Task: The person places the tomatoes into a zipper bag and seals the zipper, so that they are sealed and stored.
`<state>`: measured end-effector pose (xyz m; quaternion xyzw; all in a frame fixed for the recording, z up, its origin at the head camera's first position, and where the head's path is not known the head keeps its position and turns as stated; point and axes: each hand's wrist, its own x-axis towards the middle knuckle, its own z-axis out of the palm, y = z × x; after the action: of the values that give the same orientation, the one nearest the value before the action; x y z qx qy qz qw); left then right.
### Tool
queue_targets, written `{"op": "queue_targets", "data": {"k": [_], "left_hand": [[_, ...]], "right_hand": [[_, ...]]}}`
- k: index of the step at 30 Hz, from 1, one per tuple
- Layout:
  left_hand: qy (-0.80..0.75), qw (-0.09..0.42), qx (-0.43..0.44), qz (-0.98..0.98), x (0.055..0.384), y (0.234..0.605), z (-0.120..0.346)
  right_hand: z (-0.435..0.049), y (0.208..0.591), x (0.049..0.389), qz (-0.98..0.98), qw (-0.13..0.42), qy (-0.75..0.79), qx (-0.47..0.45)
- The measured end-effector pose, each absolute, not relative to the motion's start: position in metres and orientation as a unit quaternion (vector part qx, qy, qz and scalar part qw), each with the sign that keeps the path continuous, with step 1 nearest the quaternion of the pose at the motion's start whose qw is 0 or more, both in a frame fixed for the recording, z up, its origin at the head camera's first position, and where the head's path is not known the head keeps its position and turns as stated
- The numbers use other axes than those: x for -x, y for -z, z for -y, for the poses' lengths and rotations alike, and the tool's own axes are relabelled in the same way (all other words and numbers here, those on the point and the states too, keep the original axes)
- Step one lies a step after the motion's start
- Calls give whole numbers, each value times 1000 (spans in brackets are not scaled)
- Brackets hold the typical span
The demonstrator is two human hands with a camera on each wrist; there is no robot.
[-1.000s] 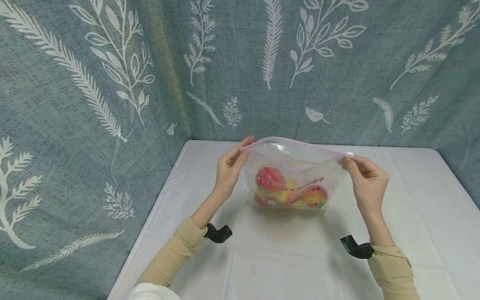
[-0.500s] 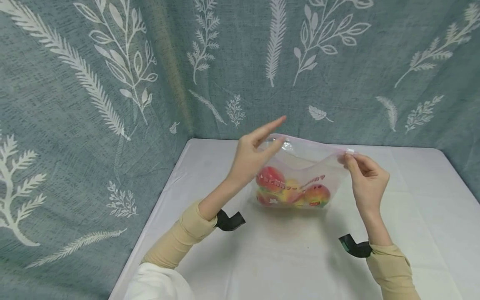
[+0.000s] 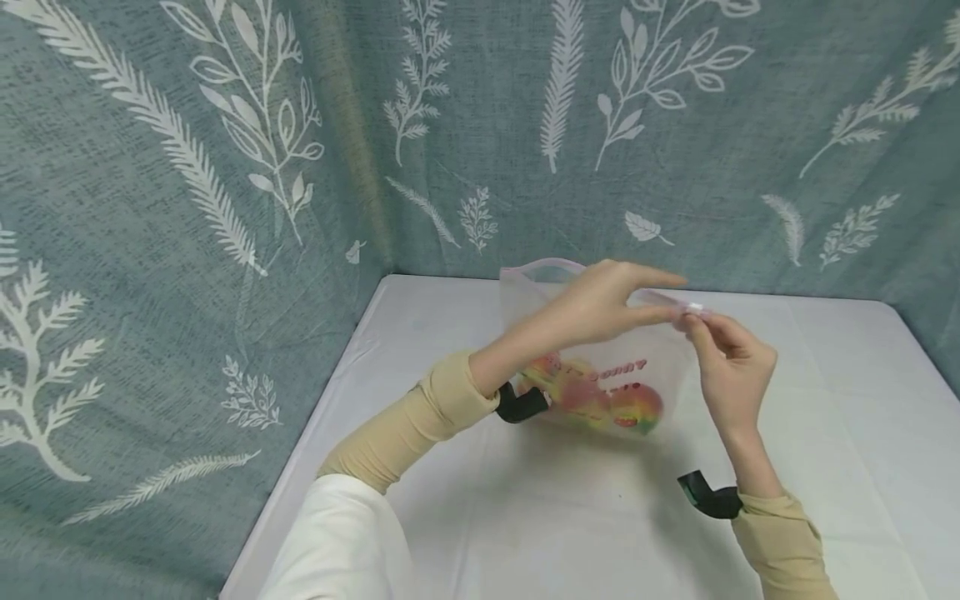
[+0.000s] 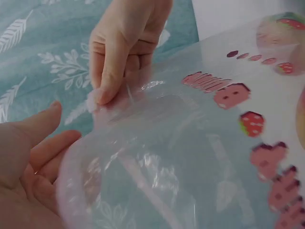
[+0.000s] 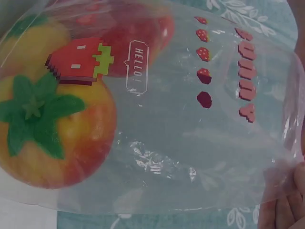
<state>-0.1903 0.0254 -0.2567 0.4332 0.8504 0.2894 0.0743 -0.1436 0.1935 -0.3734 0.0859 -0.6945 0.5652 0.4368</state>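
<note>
A clear zip bag [image 3: 663,362] with a pink rim and printed strawberries hangs over the table, its mouth partly open. Inside are several red-yellow fruits; the right wrist view shows a tomato-like one [image 5: 95,138] with green leaves and a redder one [image 5: 147,36]. My right hand [image 3: 738,371] pinches the bag's right top corner, by the small white slider [image 3: 694,307]. My left hand [image 3: 600,304] reaches across the front of the bag, thumb and fingers apart, fingertips close to that corner. It hides part of the mouth and fruits.
A table with a white cloth [image 3: 570,517] lies beneath. Behind and to the left hangs a blue-green curtain [image 3: 480,100] with white leaf prints. A black mount [image 3: 521,404] on the left wrist overlaps the bag's lower left; another black mount [image 3: 708,496] sits on the right wrist.
My left hand has let go of the bag's left top corner and moved right across the mouth toward the right hand. The right hand has kept its hold on the right corner.
</note>
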Motion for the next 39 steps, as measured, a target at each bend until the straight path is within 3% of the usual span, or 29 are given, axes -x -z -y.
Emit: {"op": "queue_targets", "data": {"k": [8, 15, 31, 39], "left_hand": [[-218, 43, -432, -874, 186, 263, -46], [-245, 25, -418, -875, 185, 268, -50], [-295, -2, -371, -881, 190, 278, -42], [-292, 8, -346, -892, 197, 280, -25]], "right_hand": [[-189, 371, 143, 704, 454, -537, -103], [-190, 371, 143, 706, 455, -533, -102], [-191, 371, 144, 718, 409, -553, -111], [-197, 373, 146, 709, 400, -574, -85]]}}
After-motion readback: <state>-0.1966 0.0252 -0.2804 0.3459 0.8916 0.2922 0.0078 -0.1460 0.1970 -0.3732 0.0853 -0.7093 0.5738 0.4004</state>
